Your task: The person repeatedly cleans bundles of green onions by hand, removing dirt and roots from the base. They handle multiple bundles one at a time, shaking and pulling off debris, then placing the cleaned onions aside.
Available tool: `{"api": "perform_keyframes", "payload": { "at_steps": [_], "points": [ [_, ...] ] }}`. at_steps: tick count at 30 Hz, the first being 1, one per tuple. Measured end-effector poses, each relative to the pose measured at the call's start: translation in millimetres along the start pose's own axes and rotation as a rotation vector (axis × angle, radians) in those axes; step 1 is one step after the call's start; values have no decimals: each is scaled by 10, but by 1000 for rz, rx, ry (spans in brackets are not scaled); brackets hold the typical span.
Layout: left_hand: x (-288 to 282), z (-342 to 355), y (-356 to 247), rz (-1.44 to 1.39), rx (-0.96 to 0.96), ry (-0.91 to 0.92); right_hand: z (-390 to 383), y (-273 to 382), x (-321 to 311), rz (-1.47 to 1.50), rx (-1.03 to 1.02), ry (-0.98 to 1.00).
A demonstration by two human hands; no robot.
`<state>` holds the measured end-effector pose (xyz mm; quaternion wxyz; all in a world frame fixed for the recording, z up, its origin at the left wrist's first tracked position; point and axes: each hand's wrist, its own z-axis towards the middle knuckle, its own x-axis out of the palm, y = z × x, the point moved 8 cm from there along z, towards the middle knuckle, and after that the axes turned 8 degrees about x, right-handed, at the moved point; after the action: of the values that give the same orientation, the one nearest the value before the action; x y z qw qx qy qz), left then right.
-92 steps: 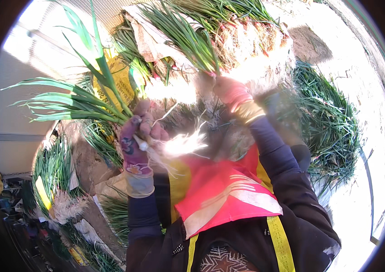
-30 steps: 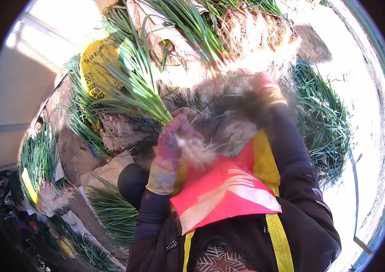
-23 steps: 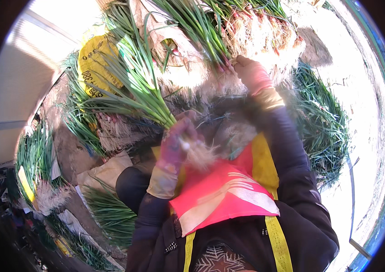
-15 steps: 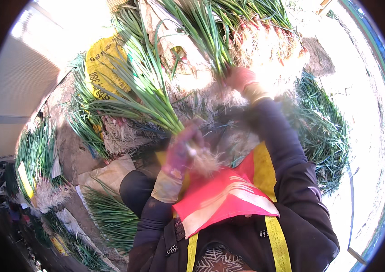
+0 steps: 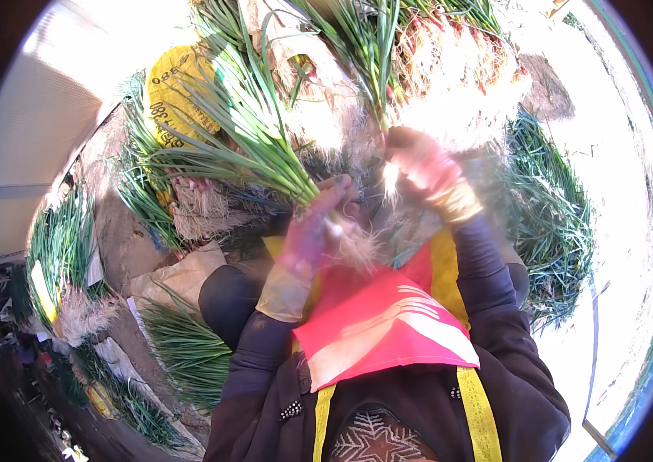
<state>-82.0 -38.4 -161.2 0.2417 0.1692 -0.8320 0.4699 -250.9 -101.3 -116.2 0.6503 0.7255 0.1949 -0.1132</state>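
Yellow sack [image 5: 176, 100]: lies upper left, partly behind long leaves.
Left gloved hand [image 5: 315, 223]: fingers clasp a green onion bunch [image 5: 268, 150] near its roots, above a red apron [image 5: 384, 327].
Right gloved hand [image 5: 422, 162]: blurred, fingers gripping slender green onions [image 5: 379, 85], roots dangling.
Leafy heap [image 5: 553, 231]: far right.

A yellow sack [image 5: 180, 100] bears dark print. Left of the sack stands a pale wall [image 5: 38, 131]; just right of it lies a crumpled, pinkish-beige wrapper [image 5: 286, 38]. Below the sack is a tan sheet [image 5: 180, 271], and farther down to its left, dark clutter [image 5: 18, 377], too dim to make out. Well right of the sack runs sunlit ground [image 5: 611, 154].
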Motion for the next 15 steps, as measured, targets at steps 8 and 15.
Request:
{"api": "perform_keyframes", "payload": {
  "at_steps": [8,15],
  "points": [
    [-96,154,112,588,331,205,-646,199,631,177,258,449],
    [28,101,78,956,451,269,-249,79,415,-121,36,166]
  ]
}}
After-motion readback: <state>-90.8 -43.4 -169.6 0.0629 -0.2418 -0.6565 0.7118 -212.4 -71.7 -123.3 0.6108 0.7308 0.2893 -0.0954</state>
